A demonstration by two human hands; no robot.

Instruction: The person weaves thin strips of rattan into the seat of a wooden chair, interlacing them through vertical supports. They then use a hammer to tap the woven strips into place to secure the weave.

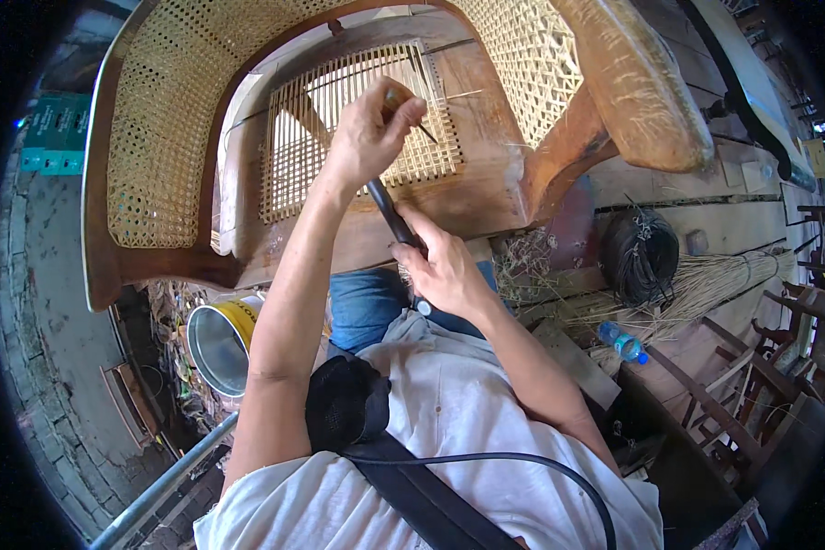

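The left hand (pixel 367 128) pinches a thin cane strand (pixel 449 94) in a closed grip over the half-woven seat (pixel 357 124) of the wooden chair (pixel 486 183), while the right hand (pixel 445 266), fingers wrapped shut, steadies a dark tool (pixel 390 213) angled toward the weave, apparently to keep the strand taut.

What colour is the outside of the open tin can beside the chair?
Yellow outside, bare silver metal inside: the tin can, seen in the head view.

view: head, single fisheye, worn on the person's head | facing: steeply down and forward over own chest | range: close above the wooden chair (pixel 486 197), forearms entering from near edge | far: chair back | right: plank floor (pixel 733 229) | overlap: no second view
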